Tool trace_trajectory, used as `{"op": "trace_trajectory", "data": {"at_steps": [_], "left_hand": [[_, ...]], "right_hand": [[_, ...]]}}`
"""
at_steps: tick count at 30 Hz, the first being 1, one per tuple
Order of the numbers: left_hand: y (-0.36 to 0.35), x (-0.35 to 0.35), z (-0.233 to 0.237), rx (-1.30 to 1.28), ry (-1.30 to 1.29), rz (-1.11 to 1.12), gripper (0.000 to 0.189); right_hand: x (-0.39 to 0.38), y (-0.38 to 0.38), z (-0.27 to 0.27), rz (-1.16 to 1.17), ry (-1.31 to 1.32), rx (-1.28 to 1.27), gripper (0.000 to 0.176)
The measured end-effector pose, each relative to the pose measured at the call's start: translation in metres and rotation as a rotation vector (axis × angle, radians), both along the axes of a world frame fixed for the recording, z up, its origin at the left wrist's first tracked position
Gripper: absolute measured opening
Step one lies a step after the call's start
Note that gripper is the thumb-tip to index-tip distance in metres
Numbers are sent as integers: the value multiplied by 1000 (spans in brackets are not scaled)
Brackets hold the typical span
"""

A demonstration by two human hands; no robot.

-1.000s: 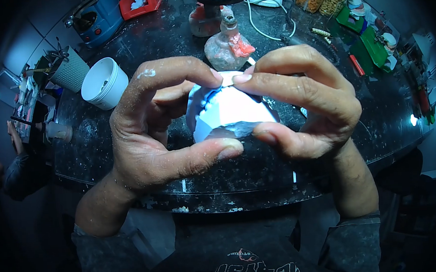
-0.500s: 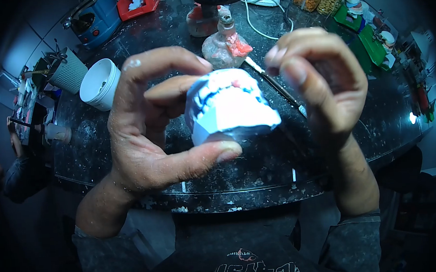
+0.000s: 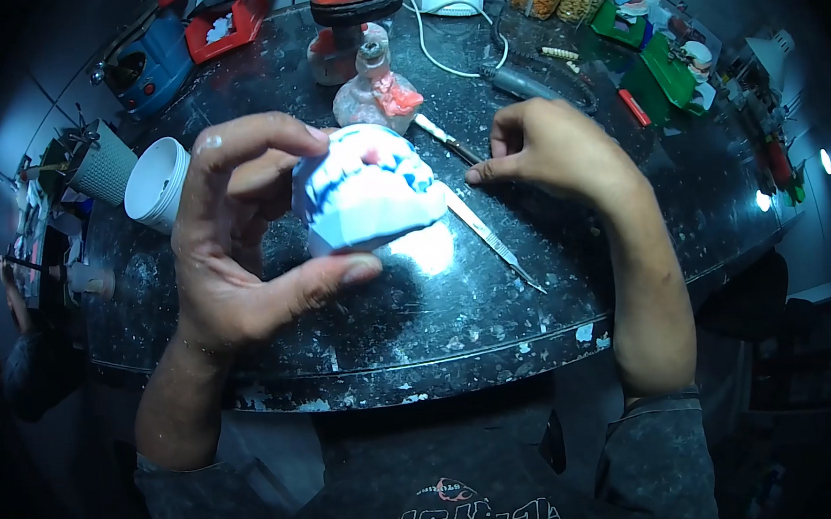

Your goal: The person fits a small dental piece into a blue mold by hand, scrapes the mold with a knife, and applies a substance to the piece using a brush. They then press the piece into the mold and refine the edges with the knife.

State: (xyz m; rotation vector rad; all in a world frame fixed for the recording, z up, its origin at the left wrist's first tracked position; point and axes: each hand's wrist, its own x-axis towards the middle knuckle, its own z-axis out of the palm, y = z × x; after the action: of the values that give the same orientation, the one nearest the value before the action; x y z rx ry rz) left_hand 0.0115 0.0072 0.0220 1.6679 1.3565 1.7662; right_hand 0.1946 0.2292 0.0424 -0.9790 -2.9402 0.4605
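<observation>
My left hand (image 3: 231, 241) grips a pale dental plaster model (image 3: 364, 182) above the bench, thumb beneath and fingers around its far side. Teeth show along the model, with a small pink patch near the front; bright light washes out detail. My right hand (image 3: 556, 153) is low over the bench with thumb and index finger curved and a gap between them. A slim dark-handled tool (image 3: 452, 142) with a white end lies at those fingertips; its other end is hidden under the hand. Nearer me, a silver scalpel (image 3: 482, 228) lies on the bench.
On the black bench (image 3: 278, 323) stand a glass burner (image 3: 361, 107) with pink wax, a white tub (image 3: 156, 184) and a tool holder (image 3: 105, 163). A corded handpiece (image 3: 524, 85) and green trays (image 3: 674, 77) are at the back right. Another person's arm (image 3: 19, 308) shows far left.
My right hand has come down from beside the model to the dark-handled tool. My left hand has shifted left in view with the model, and the scalpel now shows.
</observation>
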Motion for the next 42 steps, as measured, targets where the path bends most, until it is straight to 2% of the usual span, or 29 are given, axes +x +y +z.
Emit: {"op": "trace_trajectory", "data": {"at_steps": [2,4,5,6,8,10,11,12,14,15,16,18,20,21,22,24,25,26,29,32,35,37,42], "left_hand": [[5,-10,-3,230,267,-150,80],[5,-9,-2,246,286,-149,85],[6,-9,-4,268,269,-174,86],[6,-9,-6,291,251,-200,87],[4,-8,-5,291,246,-198,89],[3,-7,-3,301,265,-213,92],[2,-6,0,312,280,-214,90],[0,-6,2,318,284,-201,90],[-3,-6,7,281,379,-191,81],[-4,-5,9,261,425,-190,77],[-5,-5,11,240,470,-190,73],[-9,-6,21,193,497,-193,65],[-10,-6,27,171,545,-214,55],[-14,-4,29,143,588,-145,46],[-17,6,35,109,562,-91,35],[-23,9,38,48,527,-96,27],[-22,10,37,47,525,-98,27],[-20,11,34,79,508,-94,26],[-16,13,26,175,460,-73,23],[-20,12,26,173,469,-65,21],[-19,12,26,150,441,-82,22],[-16,9,26,217,522,-80,22],[-17,8,21,219,475,-131,25]], "right_hand": [[-3,-6,1,-36,-22,-83,36],[-3,-8,3,-7,-79,10,29],[-1,-5,7,-13,-76,-37,26],[1,3,11,-95,-67,-245,31],[17,22,18,-20,292,-358,33],[34,19,39,-192,779,-698,33],[45,37,51,-86,776,-972,34],[44,49,46,296,927,-1283,34],[29,31,39,377,1261,-1337,32],[22,16,37,374,1349,-1447,31],[19,9,33,400,1359,-1542,28],[8,-13,27,584,1293,-1618,36],[3,-28,28,733,1156,-1542,30],[3,-48,32,589,1232,-1519,36],[6,-49,32,526,1191,-1448,38],[7,-46,21,567,1172,-1163,36],[5,-44,21,628,1144,-1025,36],[6,-43,22,610,1120,-1046,36],[1,-49,19,646,1192,-813,29],[0,-46,22,652,1142,-953,28],[1,-47,20,645,1112,-908,31],[-1,-53,20,644,1119,-855,37],[-2,-62,19,607,1207,-870,28]]}}
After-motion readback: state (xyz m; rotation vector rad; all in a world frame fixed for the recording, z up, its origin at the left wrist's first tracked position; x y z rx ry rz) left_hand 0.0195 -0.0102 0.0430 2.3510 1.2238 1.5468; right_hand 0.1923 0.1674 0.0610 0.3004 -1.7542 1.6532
